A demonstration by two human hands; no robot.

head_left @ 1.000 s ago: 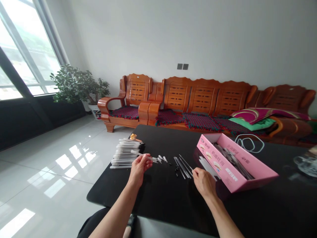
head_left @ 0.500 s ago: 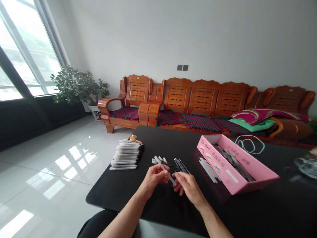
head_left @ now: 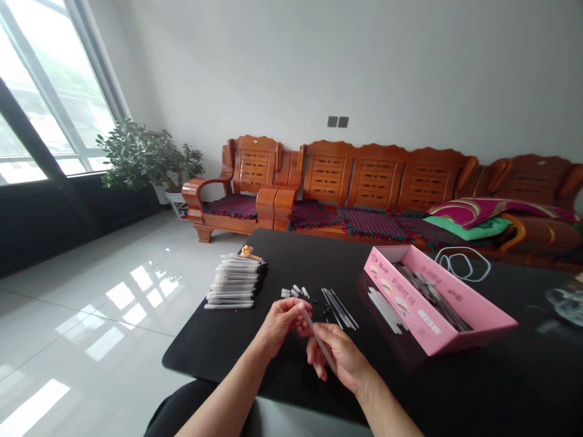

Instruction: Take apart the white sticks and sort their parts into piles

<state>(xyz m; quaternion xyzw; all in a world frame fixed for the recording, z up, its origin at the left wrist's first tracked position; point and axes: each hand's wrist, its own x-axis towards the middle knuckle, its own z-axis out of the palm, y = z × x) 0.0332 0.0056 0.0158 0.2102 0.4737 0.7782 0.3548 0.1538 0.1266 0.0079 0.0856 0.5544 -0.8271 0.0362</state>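
A translucent white pen barrel (head_left: pixel 324 351) slants between my two hands above the dark table. My left hand (head_left: pixel 283 320) pinches its far end between thumb and fingers. Around its middle, my right hand (head_left: pixel 339 352) is closed, and the near end sticks out below the fingers. Just beyond the hands lie several short white pen caps (head_left: pixel 295 291) and small black parts (head_left: pixel 327 312). Thin dark pen refills (head_left: pixel 340 308) fan out past my right hand. To the left is a neat row of white pens (head_left: pixel 233 282) with black ends.
A pink box (head_left: pixel 437 315) holding many dark strips stands on the right of the black table (head_left: pixel 200 346). White barrels (head_left: pixel 385 311) lie against its left side. Behind it is a white cable loop (head_left: pixel 471 273); a glass object (head_left: pixel 567 306) sits far right. A wooden sofa (head_left: pixel 325 176) lines the wall.
My right hand has closed around the barrel and the barrel has shifted down toward me. My left hand has slid up to its far end. The view has shifted slightly.
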